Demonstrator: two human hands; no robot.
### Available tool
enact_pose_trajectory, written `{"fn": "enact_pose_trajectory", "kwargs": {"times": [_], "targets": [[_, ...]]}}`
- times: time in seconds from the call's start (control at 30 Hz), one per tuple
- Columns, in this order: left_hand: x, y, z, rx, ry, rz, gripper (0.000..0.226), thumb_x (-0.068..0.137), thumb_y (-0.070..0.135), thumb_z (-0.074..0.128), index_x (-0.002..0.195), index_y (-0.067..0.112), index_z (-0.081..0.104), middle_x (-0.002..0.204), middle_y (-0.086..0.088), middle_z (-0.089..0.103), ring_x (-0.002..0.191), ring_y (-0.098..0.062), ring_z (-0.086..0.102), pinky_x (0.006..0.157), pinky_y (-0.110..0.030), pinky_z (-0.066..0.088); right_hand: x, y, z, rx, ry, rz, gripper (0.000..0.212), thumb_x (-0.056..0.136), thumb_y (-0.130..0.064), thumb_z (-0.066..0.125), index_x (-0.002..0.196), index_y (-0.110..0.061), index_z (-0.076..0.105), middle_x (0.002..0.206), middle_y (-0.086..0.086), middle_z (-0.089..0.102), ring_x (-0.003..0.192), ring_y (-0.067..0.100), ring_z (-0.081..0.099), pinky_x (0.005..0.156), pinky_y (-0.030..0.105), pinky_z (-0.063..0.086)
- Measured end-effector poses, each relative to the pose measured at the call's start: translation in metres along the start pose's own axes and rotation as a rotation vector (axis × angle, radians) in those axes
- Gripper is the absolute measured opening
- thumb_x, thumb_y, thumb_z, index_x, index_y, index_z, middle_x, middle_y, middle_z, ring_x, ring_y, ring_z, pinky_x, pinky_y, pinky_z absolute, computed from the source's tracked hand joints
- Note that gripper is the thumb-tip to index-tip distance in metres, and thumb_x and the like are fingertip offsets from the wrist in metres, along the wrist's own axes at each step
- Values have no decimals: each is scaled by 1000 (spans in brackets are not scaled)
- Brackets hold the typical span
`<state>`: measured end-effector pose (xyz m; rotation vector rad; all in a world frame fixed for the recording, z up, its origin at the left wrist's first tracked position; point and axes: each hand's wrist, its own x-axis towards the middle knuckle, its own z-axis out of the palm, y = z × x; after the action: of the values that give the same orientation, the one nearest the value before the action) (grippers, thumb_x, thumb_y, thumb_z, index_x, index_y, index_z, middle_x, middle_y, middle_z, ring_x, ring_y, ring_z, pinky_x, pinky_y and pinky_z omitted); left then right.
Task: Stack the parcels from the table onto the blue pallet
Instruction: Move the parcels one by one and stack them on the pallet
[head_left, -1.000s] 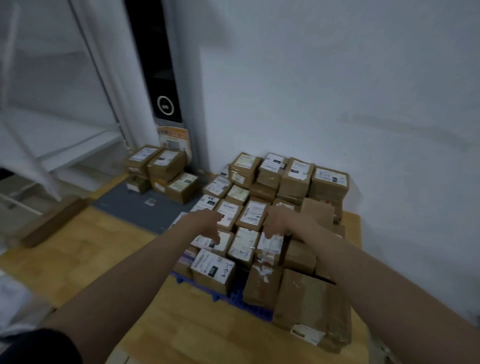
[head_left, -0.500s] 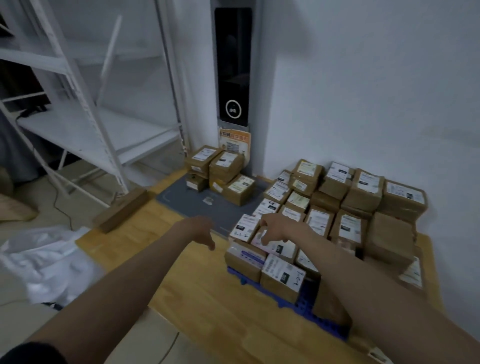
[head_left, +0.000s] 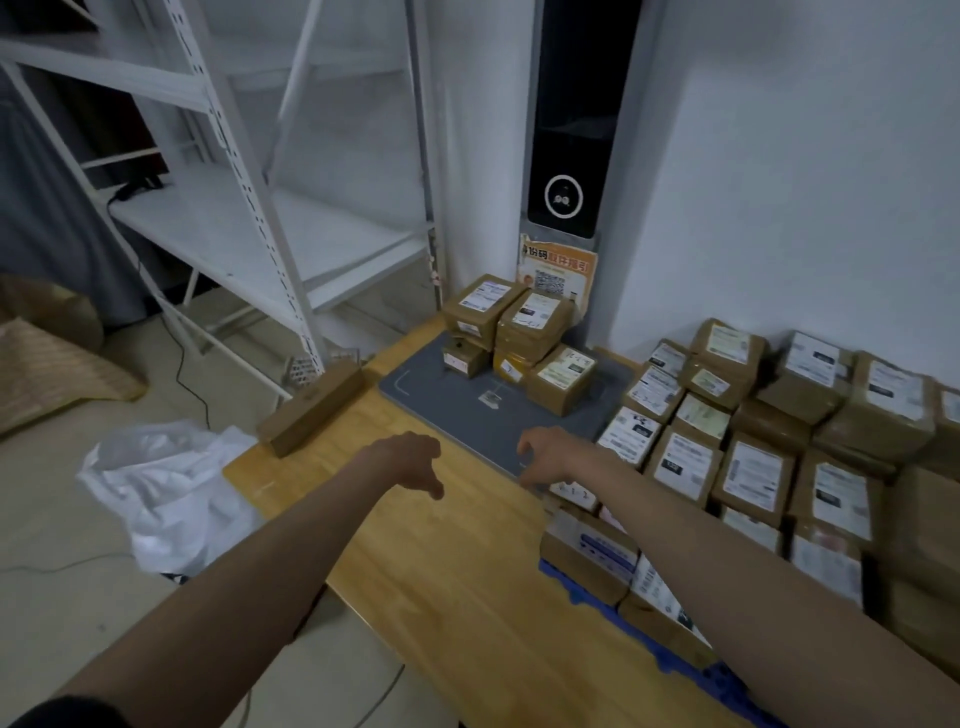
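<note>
Both hands are empty with fingers loosely curled, left hand (head_left: 410, 462) and right hand (head_left: 545, 454) having just swung left off the stacked brown cardboard parcels (head_left: 753, 447) on the blue plastic pallet (head_left: 722, 680) toward the small brown cardboard boxes (head_left: 514, 332) far on the grey mat (head_left: 441, 400), so I'd guess another pickup's next.

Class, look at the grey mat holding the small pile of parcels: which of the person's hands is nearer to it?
Right. The right hand hovers over the grey mat's near edge; the left hand hangs over bare wooden tabletop, short of it.

Parcels (head_left: 524, 332) (small cluster) on table (head_left: 452, 561)
</note>
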<state>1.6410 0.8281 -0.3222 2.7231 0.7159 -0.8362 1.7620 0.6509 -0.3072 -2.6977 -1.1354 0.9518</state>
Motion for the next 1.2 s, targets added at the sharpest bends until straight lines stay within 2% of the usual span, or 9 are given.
{"fn": "enact_pose_trajectory", "kwargs": {"times": [0.27,0.43,0.57,0.73,0.87,1.0,1.07,1.13,1.2], "targets": [[71,-31,-38,28,-44,-35,75,87,50,67,149,23,34,152,-2,36,135,-27,41,104,-41,42,93,4,-18,116,10,1,49,89,-33,65,133,-19,50,135,3,50,120,24,52,102,43,46],[105,-40,-42,4,-83,-12,73,86,51,67,147,24,37,148,0,43,132,-25,45,104,-42,43,123,14,-9,122,-75,21,52,90,-33,64,137,-18,48,138,0,48,124,24,49,104,42,44],[124,-57,-40,-2,-82,0,72,87,50,67,146,23,37,149,-1,41,132,-25,45,103,-42,43,149,8,-7,125,-88,38,51,88,-31,66,133,-13,51,136,8,52,120,26,53,102,43,46],[146,-101,-34,-14,-77,-28,69,88,47,67,145,21,39,149,-4,40,133,-27,44,103,-41,43,187,-30,-3,176,-128,7,45,90,-29,65,131,-15,50,132,6,53,117,25,55,101,43,48],[166,-155,-29,-43,-90,-63,68,87,47,66,145,21,40,150,-4,39,134,-27,43,103,-41,43,222,-78,11,198,-145,-27,54,90,-28,66,139,-16,47,141,5,49,125,24,51,100,38,47],[185,-213,-21,-123,-69,-97,67,88,43,67,143,15,41,144,-8,45,129,-28,47,102,-42,44,256,-127,27,154,-195,-44,52,90,-27,65,136,-6,52,143,14,49,125,33,52,102,47,47],[194,-240,-17,-128,-45,-104,64,89,42,66,140,12,43,141,-10,47,126,-27,48,95,-37,45,272,-148,35,150,-209,-43,53,89,-27,65,135,-3,53,142,18,50,125,36,52,103,49,46],[205,-267,-14,-111,-34,-113,59,86,43,66,133,11,48,132,-11,53,117,-27,53,82,-34,45,287,-166,41,146,-229,-40,57,89,-29,65,140,-11,50,146,10,47,129,30,50,103,44,46],[216,-289,-10,-107,-30,-158,57,83,41,67,127,10,50,128,-11,53,110,-29,56,79,-35,48,302,-181,47,157,-249,-27,59,88,-31,65,143,-18,48,146,5,46,128,26,51,101,39,47]]}}
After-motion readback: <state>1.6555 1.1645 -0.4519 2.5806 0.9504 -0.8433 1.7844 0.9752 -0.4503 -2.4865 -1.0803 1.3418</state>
